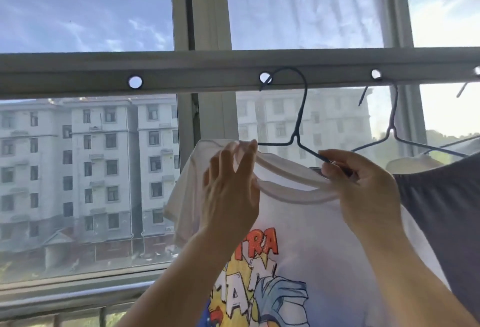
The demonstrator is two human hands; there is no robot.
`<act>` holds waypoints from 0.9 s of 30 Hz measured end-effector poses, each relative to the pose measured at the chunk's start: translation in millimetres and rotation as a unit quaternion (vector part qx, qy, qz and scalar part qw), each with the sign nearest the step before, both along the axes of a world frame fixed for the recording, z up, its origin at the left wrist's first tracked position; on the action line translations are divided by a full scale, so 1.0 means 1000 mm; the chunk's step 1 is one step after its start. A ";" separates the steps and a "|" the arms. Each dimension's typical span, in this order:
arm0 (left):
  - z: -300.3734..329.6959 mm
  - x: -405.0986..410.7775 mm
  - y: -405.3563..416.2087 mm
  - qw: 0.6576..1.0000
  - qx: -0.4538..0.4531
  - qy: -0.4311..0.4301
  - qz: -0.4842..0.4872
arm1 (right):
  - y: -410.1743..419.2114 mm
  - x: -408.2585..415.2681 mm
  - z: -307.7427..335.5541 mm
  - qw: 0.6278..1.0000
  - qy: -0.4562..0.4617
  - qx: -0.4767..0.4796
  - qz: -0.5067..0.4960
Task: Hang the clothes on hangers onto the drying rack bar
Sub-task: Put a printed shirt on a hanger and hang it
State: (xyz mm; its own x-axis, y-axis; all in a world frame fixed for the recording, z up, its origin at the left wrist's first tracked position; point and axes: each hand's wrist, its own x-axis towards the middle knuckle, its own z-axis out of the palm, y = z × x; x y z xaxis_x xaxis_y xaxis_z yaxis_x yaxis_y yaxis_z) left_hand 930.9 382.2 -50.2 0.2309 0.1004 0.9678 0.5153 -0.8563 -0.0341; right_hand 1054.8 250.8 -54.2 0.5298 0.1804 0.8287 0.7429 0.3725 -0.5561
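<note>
- Nearest: two bare forearms rising from the bottom edge, left hand (pixel 228 191) and right hand (pixel 363 186) raised level with each other, either side of the collar.
- Between and below them: white T-shirt (pixel 311 243) with a bright cartoon print, front facing the camera, hanging down out of frame.
- Left hand: fingers spread and mostly straight, laid against the shirt's left shoulder; fingertips up at the shoulder seam, with a fold of cloth apparently nipped between thumb and fingers, though hard to tell for certain.
- Right hand: fingers curled, pinching the collar rim together with the right arm of the blue wire hanger (pixel 298 129).
- Hanger's long axis: left to right, roughly parallel to the bar; right arm under the cloth at the right hand, left arm bare and poking out just right of the left fingertips.
- Deciding relation: uncovered left hanger arm lies just right of and level with the left hand, so left shoulder likely needs drawing over it; left hand nearer for that.
- Just right: dark grey garment (pixel 441 196) on a second wire hanger (pixel 393 129), touching the shirt's right edge.
- Farther, above: grey drying rack bar (pixel 181 77) with round holes, running left to right; blue hanger's hook already through the middle hole.
- Farthest: window frames, apartment blocks, sky.
</note>
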 end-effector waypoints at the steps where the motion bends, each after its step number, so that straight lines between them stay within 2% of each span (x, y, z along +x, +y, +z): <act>1: 0.002 0.002 0.000 1.000 0.003 0.002 0.002 | 0.001 0.001 0.001 1.000 0.002 0.000 -0.004; 11: 0.016 0.013 0.010 0.999 -0.030 0.027 -0.019 | 0.013 0.004 0.014 1.000 0.000 -0.004 -0.021; 27: 0.030 0.021 0.025 0.999 -0.026 0.028 -0.035 | 0.034 0.010 0.018 0.999 0.029 0.027 -0.009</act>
